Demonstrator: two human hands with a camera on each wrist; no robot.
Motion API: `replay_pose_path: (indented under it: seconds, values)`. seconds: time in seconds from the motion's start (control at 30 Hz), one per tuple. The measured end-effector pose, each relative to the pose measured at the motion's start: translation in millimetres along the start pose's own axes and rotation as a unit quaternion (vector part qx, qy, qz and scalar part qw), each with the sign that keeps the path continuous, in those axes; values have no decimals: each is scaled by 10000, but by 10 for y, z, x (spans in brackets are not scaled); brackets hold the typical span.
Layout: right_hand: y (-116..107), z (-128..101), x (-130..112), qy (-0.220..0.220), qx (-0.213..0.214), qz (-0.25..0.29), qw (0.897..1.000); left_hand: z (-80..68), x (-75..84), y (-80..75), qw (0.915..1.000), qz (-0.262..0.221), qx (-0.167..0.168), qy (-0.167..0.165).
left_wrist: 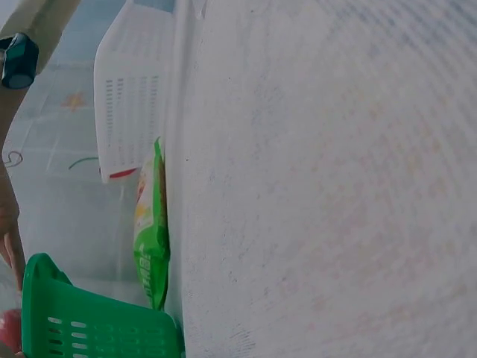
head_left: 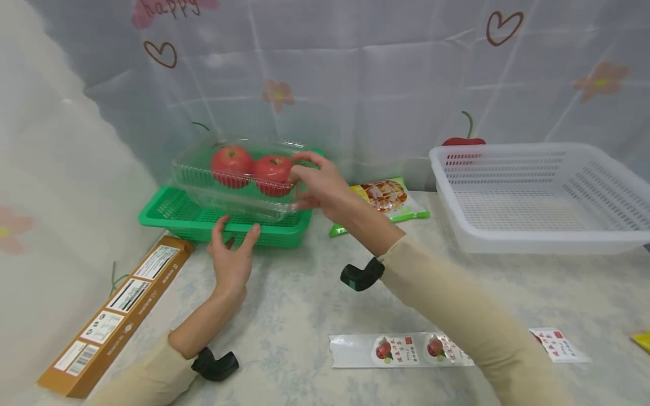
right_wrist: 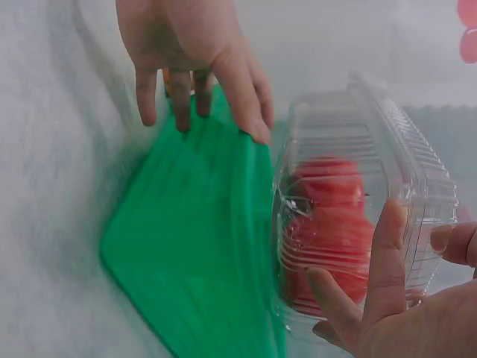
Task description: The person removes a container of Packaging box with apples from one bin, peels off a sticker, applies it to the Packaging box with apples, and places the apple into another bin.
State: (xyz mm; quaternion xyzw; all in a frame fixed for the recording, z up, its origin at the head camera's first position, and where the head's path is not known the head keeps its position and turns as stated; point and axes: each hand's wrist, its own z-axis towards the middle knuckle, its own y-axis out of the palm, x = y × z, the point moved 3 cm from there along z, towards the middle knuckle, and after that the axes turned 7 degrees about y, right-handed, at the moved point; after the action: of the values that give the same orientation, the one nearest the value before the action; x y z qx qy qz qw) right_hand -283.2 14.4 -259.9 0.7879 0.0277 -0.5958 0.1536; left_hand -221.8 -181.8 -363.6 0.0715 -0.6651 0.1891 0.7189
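My right hand [head_left: 322, 186] grips the right end of a clear plastic clamshell box [head_left: 203, 194], thumb and fingers on its wall. Two red apples [head_left: 232, 165] lie inside. The box is tilted over a green basket [head_left: 284, 237], above its rim. At the basket's front, my left hand [head_left: 231, 262] has its fingers spread and fairly straight, with fingertips touching the rim and outer wall. From the right wrist view, the left fingers [right_wrist: 182, 104] lie against the green wall, and the box [right_wrist: 313, 119] stands just beside the rim. Only the basket's side [left_wrist: 97, 321] shows in the left wrist view.
A green-and-yellow snack packet [head_left: 386, 200] lies right of the basket. Farther right stands a white basket [head_left: 538, 242]. At left is a long brown box [head_left: 119, 316]. A strip of apple stickers [head_left: 355, 351] and a sticker piece [head_left: 558, 345] lie in front.
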Motion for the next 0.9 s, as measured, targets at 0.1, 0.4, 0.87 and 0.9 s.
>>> replay_pose_path:
  seconds: [0.1, 0.4, 0.87, 0.9]
  values:
    - [-185, -201, -75, -88, -88, -145, 9998, 4, -1, -13, 10000, -18, 27, 17]
    - [-850, -915, -123, -306, -68, -975, 9947, -4, -6, -4, 9999, -67, -75, 47]
    - [-1629, -1569, 279, -270, 218, -1621, 9862, 1, -7, -13, 9998, -52, -97, 176]
    - [-1655, -1581, 317, -259, 226, -1628, 9861, -2, -8, -16, 9998, -61, -105, 180]
